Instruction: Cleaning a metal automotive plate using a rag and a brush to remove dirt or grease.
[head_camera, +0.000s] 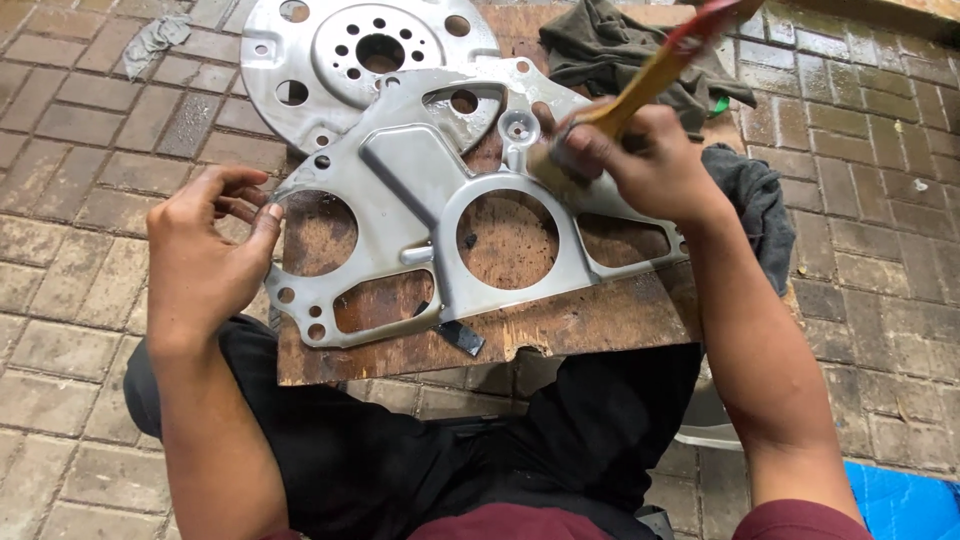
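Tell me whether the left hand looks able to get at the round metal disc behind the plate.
Probably yes. The left hand only steadies the flat metal plate at its edge, holds nothing, and the round disc lies uncovered just beyond, with bare paving beside it.

A round metal disc (340, 60) and dark rags (620, 50) lie beyond, on wet brick paving (880, 180)
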